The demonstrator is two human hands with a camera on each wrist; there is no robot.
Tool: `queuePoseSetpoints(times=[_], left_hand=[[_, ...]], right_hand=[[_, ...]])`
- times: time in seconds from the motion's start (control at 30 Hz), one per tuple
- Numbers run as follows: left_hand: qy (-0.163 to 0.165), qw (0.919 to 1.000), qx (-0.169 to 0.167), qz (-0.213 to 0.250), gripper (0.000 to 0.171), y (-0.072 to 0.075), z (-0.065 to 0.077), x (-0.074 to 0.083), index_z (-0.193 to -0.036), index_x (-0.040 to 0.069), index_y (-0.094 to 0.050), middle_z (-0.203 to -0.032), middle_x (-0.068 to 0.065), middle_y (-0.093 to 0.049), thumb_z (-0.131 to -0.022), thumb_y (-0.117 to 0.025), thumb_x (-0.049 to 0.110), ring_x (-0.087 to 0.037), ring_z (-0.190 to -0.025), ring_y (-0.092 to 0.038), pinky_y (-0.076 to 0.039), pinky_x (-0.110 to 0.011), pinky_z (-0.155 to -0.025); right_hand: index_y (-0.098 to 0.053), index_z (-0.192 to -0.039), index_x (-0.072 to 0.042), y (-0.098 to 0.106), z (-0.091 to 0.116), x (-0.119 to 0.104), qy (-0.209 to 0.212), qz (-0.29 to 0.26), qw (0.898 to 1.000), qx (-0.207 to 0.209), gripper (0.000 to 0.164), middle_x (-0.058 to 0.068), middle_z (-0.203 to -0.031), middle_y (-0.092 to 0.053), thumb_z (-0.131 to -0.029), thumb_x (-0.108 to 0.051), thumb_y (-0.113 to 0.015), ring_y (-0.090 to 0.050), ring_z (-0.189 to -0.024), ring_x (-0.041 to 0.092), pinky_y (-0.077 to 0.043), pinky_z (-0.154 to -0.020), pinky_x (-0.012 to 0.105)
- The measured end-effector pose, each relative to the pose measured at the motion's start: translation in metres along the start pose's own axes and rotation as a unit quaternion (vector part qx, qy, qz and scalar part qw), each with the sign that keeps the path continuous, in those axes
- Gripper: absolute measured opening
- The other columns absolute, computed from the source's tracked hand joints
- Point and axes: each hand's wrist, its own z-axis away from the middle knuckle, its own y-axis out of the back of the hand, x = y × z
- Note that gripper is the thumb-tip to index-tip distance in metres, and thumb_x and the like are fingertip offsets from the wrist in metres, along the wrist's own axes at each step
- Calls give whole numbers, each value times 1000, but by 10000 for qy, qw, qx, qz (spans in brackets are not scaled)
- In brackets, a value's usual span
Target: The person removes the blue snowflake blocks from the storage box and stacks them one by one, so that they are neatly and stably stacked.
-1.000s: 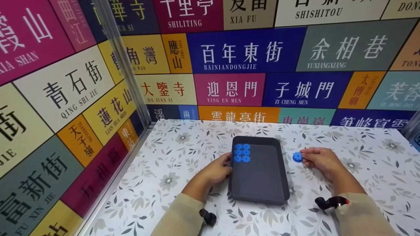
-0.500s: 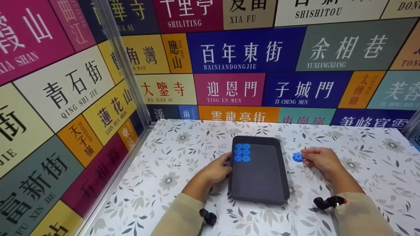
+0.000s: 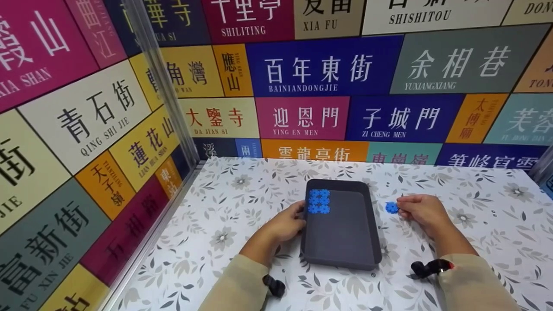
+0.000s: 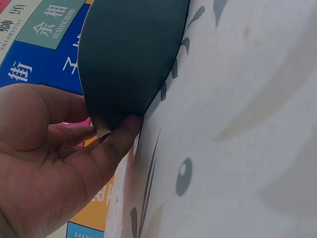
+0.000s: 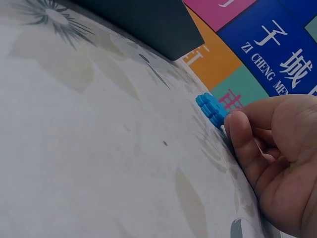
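Between tray (image 3: pixel 373 224) edge and pinched blue piece (image 3: pixel 392 207) lies a tabletop (image 3: pixel 402 250) gap.

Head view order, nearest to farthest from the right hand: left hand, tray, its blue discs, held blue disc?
1. Held notched blue disc, in right hand
2. Gray tray, leftward
3. Tray's blue discs, far-left corner
4. Left hand, tray's left side

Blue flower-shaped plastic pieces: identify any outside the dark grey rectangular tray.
The blue plastic pinched by the right hand; others lie inside the tray.
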Motion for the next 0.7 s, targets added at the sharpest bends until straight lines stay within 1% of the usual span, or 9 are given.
queuePoseSetpoints(times=[0.17,0.47,0.7], left_hand=[[-20,10000,33,-89,70,0,0,0,-167,10,-36,-164,-18,-50,-100,-55,3,-35,-148,-53,-54,-49,-115],[-62,10000,28,9,69,0,1,0,-166,10,-38,-166,-16,-49,-100,-55,2,-35,-151,-51,-52,-50,-116],[-52,10000,23,46,69,0,0,-1,-166,10,-38,-165,-17,-50,-100,-55,3,-35,-151,-51,-53,-50,-116]], right_hand=[[-65,-137,8,0,0,-1,-76,194,9998,23,42,-10,-90,-76,-103,-16,-71,-71,-77,3,-63,-74,20],[-66,-136,7,0,-1,-1,-114,144,9998,0,40,-9,-90,-76,-102,-15,-71,-71,-76,4,-63,-73,20],[-65,-136,9,0,-1,-1,-39,51,10000,1,41,-10,-90,-76,-102,-14,-71,-71,-76,4,-63,-72,20]])
